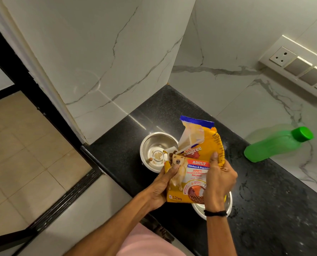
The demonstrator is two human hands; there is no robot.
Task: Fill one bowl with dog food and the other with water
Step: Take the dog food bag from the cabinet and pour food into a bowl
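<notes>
A yellow dog food bag (196, 163) is tilted with its torn opening over a steel bowl (154, 145) on the black counter. Brown kibble shows at the bag's mouth, and one or two pieces lie in the bowl. My left hand (163, 183) grips the bag's lower left side. My right hand (218, 174) holds the bag's right edge. A second steel bowl (228, 206) stands nearer to me, mostly hidden under the bag and my right wrist. A green water bottle (276, 145) with its cap on stands at the right against the wall.
The black granite counter (265, 200) ends in a corner of white marble walls. Its left edge drops to a tiled floor (24, 154). A switch and socket panel (298, 65) is on the right wall.
</notes>
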